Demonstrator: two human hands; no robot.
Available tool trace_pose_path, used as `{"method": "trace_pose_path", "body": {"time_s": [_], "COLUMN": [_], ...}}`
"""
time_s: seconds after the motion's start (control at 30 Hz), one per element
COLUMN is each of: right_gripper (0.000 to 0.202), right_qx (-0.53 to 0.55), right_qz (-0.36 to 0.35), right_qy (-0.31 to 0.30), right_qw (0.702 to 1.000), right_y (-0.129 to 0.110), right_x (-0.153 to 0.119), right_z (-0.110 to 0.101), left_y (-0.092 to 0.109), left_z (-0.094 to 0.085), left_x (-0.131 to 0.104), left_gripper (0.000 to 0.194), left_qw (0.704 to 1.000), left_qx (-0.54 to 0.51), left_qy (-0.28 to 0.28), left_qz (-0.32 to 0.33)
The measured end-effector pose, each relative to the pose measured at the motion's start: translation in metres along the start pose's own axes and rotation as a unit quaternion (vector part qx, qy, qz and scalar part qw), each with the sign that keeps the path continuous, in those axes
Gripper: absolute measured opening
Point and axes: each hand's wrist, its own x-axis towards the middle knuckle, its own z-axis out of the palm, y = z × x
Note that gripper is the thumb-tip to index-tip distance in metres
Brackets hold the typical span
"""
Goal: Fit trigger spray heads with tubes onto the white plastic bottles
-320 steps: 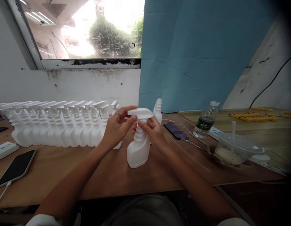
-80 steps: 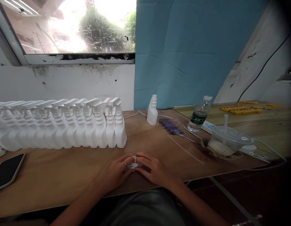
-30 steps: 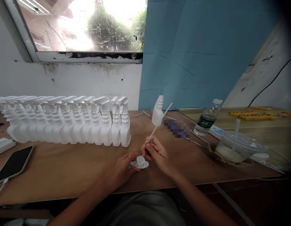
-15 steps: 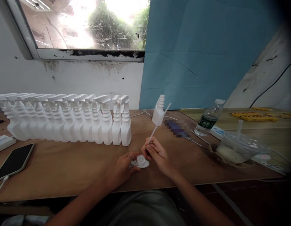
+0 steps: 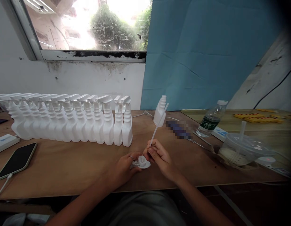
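Observation:
My left hand [image 5: 126,164], with a ring on one finger, grips a white spray bottle trigger head [image 5: 144,163] low over the table, its round collar facing up. Between the fingertips of my right hand [image 5: 161,158] is a thin white dip tube [image 5: 158,124], slanting up and to the right. The tube's lower end is hidden by the fingers, close beside the collar; I cannot tell whether they touch. Beyond the tube stands a white bottle [image 5: 158,116] without a spray head, its threaded neck bare.
A row of white spray bottles [image 5: 107,127] with heads stands at the left. A phone [image 5: 17,160] on a cable lies nearer. To the right are a blurred purple thing [image 5: 178,129], a water bottle [image 5: 210,122], a lidded plastic cup [image 5: 239,150] and yellow pieces [image 5: 263,118].
The view has shifted slightly, so everything appears a little further right. The tube stands a bit steeper in my right hand. Both hands keep their holds.

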Motion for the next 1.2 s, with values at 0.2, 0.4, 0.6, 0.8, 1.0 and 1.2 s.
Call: {"method": "trace_pose_path", "body": {"time_s": [0.2, 0.4, 0.6, 0.8, 1.0, 1.2], "right_gripper": [0.02, 0.022, 0.018, 0.018, 0.018, 0.021], "right_qx": [-0.005, -0.01, -0.139, -0.262, -0.308, -0.314], "right_qz": [-0.005, -0.005, -0.007, -0.043, 0.004, -0.027], "right_qy": [0.007, 0.016, -0.002, -0.044, -0.061, -0.075], "right_qw": [1.0, 1.0, 0.99, 0.963, 0.949, 0.946], "right_y": [0.001, 0.002, 0.0, 0.002, -0.001, 0.0], "right_x": [0.002, 0.002, 0.004, 0.005, 0.005, 0.008], "right_z": [-0.001, 0.0, -0.004, -0.013, -0.014, -0.009], "left_y": [0.002, 0.0, -0.001, -0.001, -0.003, -0.002], "left_z": [-0.001, -0.001, -0.001, -0.002, 0.0, 0.001], "left_x": [-0.001, 0.0, 0.0, -0.001, 0.0, 0.0], "left_gripper": [0.044, 0.043, 0.042, 0.046, 0.047, 0.04], "left_qw": [1.0, 1.0, 1.0, 1.0, 1.0, 0.999], "left_qx": [-0.003, 0.003, 0.016, 0.018, 0.012, 0.038], "left_qy": [0.004, -0.001, -0.006, -0.006, -0.003, -0.006], "left_qz": [0.011, 0.006, -0.002, 0.004, 0.012, 0.008]}}
